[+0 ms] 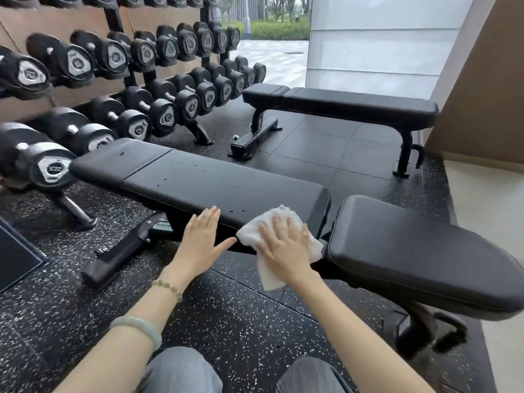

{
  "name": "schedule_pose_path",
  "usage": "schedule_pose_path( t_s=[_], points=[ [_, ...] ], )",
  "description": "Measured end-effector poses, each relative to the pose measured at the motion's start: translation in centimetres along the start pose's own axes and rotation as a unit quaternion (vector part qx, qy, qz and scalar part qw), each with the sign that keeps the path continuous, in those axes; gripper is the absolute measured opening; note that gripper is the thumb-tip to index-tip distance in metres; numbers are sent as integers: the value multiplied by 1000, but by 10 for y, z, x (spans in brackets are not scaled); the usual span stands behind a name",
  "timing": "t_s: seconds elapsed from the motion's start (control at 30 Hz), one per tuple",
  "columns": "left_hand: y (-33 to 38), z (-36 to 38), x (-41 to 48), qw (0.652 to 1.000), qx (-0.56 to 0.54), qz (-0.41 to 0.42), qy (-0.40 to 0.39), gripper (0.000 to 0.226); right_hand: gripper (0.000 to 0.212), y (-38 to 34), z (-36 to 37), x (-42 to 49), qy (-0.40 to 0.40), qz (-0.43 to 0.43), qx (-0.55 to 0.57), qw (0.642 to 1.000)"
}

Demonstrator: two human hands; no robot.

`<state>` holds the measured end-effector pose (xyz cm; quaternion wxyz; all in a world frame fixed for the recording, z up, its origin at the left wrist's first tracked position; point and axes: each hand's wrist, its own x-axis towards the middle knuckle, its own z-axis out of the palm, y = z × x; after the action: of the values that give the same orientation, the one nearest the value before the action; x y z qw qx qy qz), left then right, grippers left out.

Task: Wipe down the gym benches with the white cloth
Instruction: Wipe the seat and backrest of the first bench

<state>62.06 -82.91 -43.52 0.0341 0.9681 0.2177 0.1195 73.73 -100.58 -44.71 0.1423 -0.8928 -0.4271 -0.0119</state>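
A black padded gym bench (pixel 198 180) stretches across the middle of the head view, with small droplets on its top. Its separate seat pad (pixel 411 251) lies to the right. My right hand (pixel 283 248) presses the white cloth (pixel 266 225) flat against the near edge of the long pad, fingers straight. My left hand (pixel 201 239) rests open against the same edge just to the left of the cloth, fingers straight and thumb spread. A second black flat bench (pixel 340 104) stands farther back on the right.
A dumbbell rack (pixel 113 80) with several black dumbbells fills the left and back. The floor is black speckled rubber (pixel 226 321). A tan wall (pixel 482 95) rises on the right, a window behind. My knees show at the bottom.
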Motion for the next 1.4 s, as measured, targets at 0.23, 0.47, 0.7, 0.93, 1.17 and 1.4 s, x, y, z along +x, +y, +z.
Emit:
schedule_pose_path(
  t_s=[0.23, 0.47, 0.7, 0.93, 1.17, 1.4],
  points=[
    [-59, 22, 53, 999, 10, 32, -19, 107, 65, 10, -1, 60, -107, 78, -122, 984],
    [-115, 20, 109, 992, 11, 117, -44, 113, 55, 45, -7, 155, -86, 181, -140, 970],
    [-147, 30, 134, 972, 2, 206, -117, 134, 51, 49, -4, 192, -111, 265, -136, 948],
    [-150, 25, 136, 956, 21, 221, -191, 129, 71, 5, 5, 134, -112, 284, -98, 947],
    [-148, 25, 136, 964, 11, 220, -146, 137, 82, -36, 10, 76, -93, 297, -81, 947],
    [-141, 28, 133, 972, 26, 191, -130, 140, 56, 44, -1, 131, -64, 317, -47, 945]
  ],
)
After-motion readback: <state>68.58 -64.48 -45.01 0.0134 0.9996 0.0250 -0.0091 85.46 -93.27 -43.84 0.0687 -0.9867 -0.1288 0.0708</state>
